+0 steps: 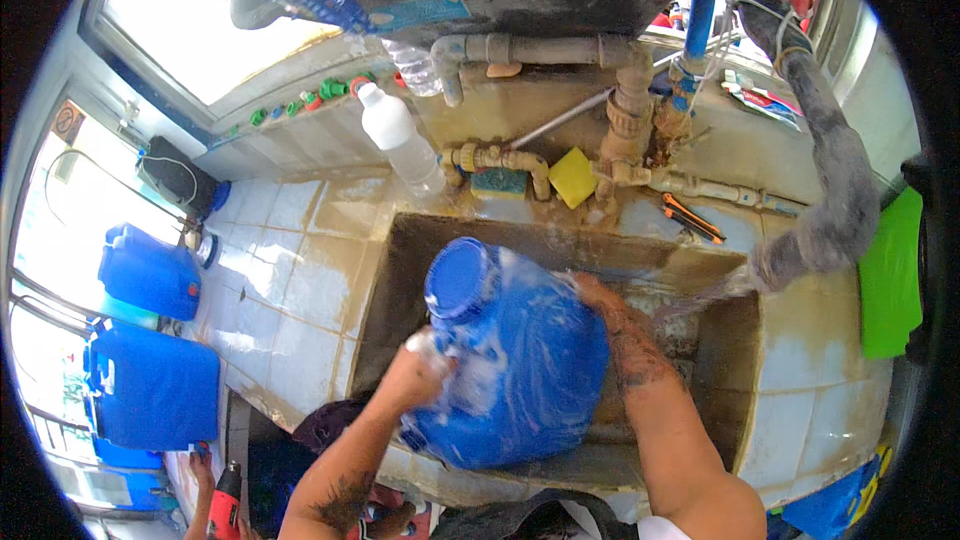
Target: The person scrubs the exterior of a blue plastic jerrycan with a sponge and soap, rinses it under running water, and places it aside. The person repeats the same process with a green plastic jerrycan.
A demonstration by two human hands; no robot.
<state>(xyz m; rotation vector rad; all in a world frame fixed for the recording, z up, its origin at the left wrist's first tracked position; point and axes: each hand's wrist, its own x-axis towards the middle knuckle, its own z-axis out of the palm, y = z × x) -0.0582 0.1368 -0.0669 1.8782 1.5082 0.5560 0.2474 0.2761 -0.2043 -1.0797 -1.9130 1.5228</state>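
Observation:
A large blue plastic water jug [525, 367] with a round blue screw cap [459, 281] lies tilted in the stained sink basin [720, 420]. White suds streak its side. My left hand [421, 379] is closed at the jug just below the cap, apparently around its handle, with foam over the fingers. On the jug's far right side rests my right hand [596, 292]; its fingers are partly hidden, and I cannot tell if they hold anything. Right of the jug, water pours into the basin from a thick grey hose [817, 240].
A plastic bottle [401, 139], a green sponge [499, 184], a yellow sponge [574, 178] and an orange-black utility knife [691, 219] line the sink's back edge below pipes [547, 51]. Blue jugs [154, 386] stand left, near another person's hand [199, 469] and a red power tool [225, 502].

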